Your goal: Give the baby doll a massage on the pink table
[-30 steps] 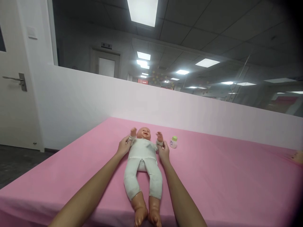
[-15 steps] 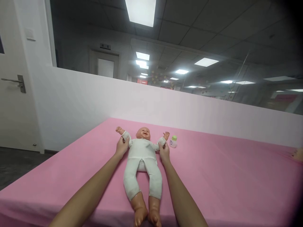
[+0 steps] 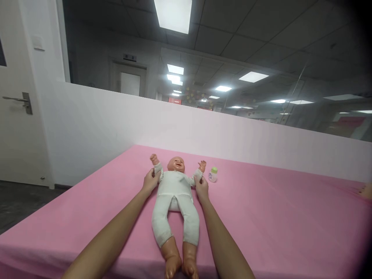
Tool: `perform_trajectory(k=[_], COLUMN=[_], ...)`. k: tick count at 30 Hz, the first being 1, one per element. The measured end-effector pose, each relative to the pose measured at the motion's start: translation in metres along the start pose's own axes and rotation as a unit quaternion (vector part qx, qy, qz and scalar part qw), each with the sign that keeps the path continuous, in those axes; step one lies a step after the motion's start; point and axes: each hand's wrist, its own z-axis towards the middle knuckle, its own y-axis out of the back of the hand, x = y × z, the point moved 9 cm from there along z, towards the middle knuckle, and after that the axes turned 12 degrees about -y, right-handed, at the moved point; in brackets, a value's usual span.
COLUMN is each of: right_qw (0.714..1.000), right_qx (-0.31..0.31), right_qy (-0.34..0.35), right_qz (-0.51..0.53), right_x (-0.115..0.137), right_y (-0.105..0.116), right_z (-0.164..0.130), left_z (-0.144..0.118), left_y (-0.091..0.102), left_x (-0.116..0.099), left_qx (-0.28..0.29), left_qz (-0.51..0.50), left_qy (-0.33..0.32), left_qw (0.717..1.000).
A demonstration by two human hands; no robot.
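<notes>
A baby doll (image 3: 174, 185) with a white cloth body lies on its back, its head away from me and its bare feet near the front edge. My left hand (image 3: 150, 182) is closed around the doll's arm on the left, whose hand points upward. On the other side, my right hand (image 3: 201, 186) grips the doll's right-hand-side arm by the white sleeve. Both doll hands stick out above my fingers. Just right of that arm stands a small baby bottle (image 3: 213, 175) with a green cap, apart from my hand.
The doll lies on a table with a pink cloth (image 3: 261, 217). A white low wall (image 3: 186, 124) with glass above it runs along the back. A door (image 3: 20, 128) is at the far left. Something skin-coloured (image 3: 365, 191) sits at the right edge, partly cut off.
The doll's left-side arm has swung inward and upward, toward its head, with my left hand on it. The other doll arm has shifted slightly inward. The bottle stays put.
</notes>
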Motion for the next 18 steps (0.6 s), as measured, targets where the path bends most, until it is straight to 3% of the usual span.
perform_trajectory(k=[3, 9, 13, 18], right_qw=[1.000, 0.993, 0.997, 0.998], right_qx=[-0.013, 0.075, 0.066, 0.001], right_qy=[-0.008, 0.084, 0.039, -0.009], right_qz=[-0.002, -0.021, -0.005, 0.058], right_x=[-0.003, 0.022, 0.016, -0.001], right_y=[0.003, -0.018, -0.016, 0.001], right_z=[0.001, -0.014, -0.011, 0.001], left_z=[0.000, 0.000, 0.001, 0.001], left_y=[0.005, -0.018, -0.013, 0.006], left_x=[0.004, -0.024, -0.014, 0.006], left_qx=[-0.016, 0.085, 0.058, -0.045], left_qz=[0.035, 0.067, -0.001, -0.049], left_qy=[0.013, -0.124, -0.064, 0.020], left_qw=[0.999, 0.986, 0.996, 0.998])
